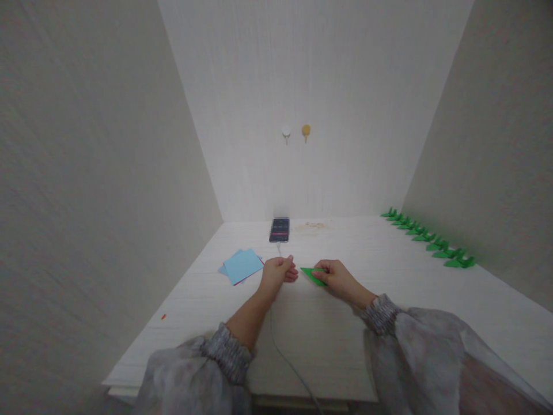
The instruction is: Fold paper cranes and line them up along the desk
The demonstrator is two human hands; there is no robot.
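Note:
A green folded paper piece [313,275] lies on the white table [389,300] in front of me. My right hand [337,278] rests on its right side, fingers curled and pinching it. My left hand [279,271] sits just left of the paper, fingers curled in a loose fist, thumb tip pointing at the paper without clearly touching it. Nothing shows inside the left hand.
A stack of light blue paper sheets [242,266] lies to the left. A phone [279,229] with a cable [283,351] stands at the back. A row of several green folded pieces [427,236] lines the right wall. Two hooks [296,133] hang on the back wall.

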